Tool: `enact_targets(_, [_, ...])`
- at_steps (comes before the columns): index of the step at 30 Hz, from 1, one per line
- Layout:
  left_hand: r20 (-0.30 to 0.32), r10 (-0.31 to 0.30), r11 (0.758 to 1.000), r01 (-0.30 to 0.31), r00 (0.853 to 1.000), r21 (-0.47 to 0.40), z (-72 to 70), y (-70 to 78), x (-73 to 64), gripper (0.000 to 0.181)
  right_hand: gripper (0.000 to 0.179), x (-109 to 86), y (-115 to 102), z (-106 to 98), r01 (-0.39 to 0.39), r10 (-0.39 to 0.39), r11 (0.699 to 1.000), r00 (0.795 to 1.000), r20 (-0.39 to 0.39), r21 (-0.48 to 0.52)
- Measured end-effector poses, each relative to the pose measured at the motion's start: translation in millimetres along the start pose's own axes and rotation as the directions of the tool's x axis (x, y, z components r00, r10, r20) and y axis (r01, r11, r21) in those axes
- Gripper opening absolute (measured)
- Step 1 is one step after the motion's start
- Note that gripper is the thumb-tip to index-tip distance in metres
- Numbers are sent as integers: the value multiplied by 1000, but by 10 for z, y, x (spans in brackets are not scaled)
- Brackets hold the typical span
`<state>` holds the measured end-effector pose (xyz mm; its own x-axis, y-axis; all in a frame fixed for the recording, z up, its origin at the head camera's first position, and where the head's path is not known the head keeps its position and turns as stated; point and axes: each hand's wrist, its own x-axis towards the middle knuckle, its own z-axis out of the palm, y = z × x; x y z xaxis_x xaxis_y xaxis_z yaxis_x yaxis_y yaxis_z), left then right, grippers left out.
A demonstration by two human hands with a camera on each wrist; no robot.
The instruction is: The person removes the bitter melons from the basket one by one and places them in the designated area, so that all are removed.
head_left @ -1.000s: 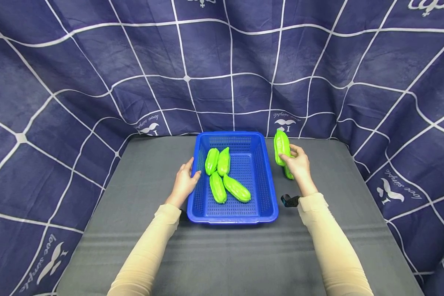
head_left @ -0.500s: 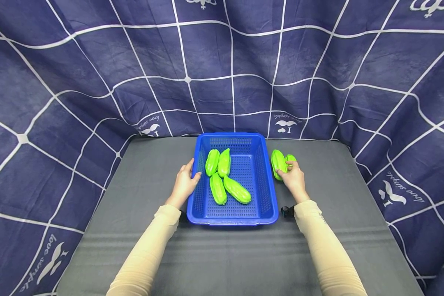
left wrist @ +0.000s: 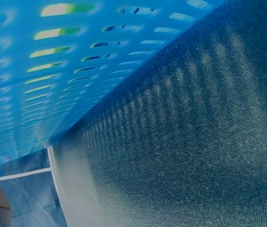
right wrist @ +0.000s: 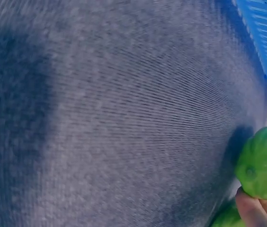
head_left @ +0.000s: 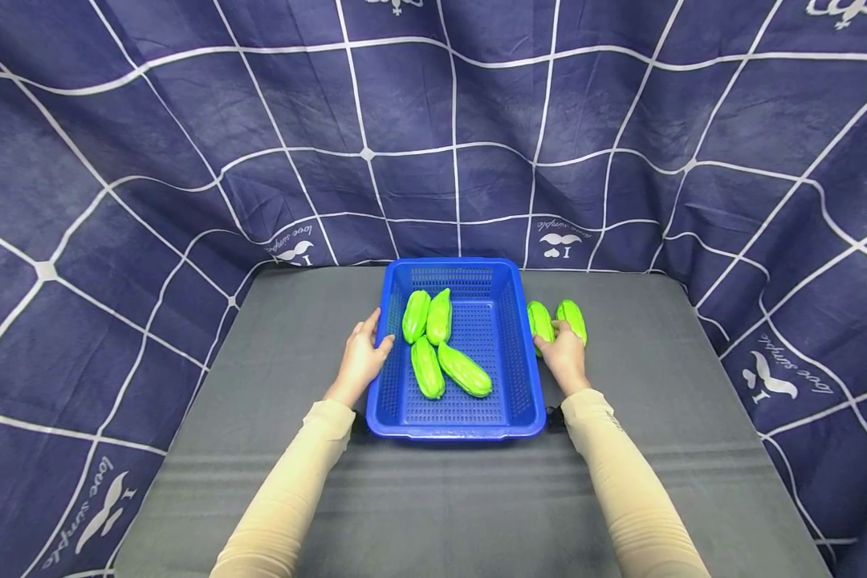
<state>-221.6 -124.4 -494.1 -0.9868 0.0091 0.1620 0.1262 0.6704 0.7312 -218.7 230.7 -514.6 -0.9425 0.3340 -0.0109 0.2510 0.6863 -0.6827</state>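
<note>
A blue perforated basket [head_left: 448, 431] stands on the grey table with several light green ridged gourds [head_left: 465, 371] lying in it. My left hand [head_left: 361, 357] grips its left rim, thumb over the edge and fingers along the outside; the left wrist view shows the slotted basket wall [left wrist: 34, 109] close by. Just outside the right wall, my right hand [head_left: 567, 353] holds a green gourd [head_left: 539, 319] between thumb and fingers, partly covering it. A second green gourd [head_left: 571, 315] lies right beside that hand. In the right wrist view, fingertips touch the held gourd [right wrist: 263, 163].
A dark blue curtain [head_left: 491, 185] with white grid lines hangs behind and at both sides of the grey table [head_left: 448, 506]. A small black object [head_left: 553, 418] shows by the right wrist, near the basket's front right corner.
My right hand has brought the held gourd down and toward me, from above the other gourd to its left, near the basket wall. The left hand and basket have stayed in place.
</note>
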Motion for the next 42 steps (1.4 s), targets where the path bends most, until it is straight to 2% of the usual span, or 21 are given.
enact_targets(12, [0, 0, 1000, 0, 1000, -17, -7, 15, -8, 62, 54, -24, 10, 43, 8, -10, 996, 1000, -22, -83])
enact_targets(30, [21, -25, 999, 25, 999, -20, 3, -4, 3, 62, 53, -70, -44, -42, 18, -20, 991, 1000, -9, -132])
enact_targets(38, [25, -32, 999, 33, 999, -12, 4, -15, 2, 62, 50, -83, -116, -214, -22, 20, 997, 999, -28, -75])
enact_targets(42, [25, -29, 1000, 29, 999, -11, 0, -11, 22, 63, 47, -57, -156, -303, -20, 19, 1000, 997, -68, -17])
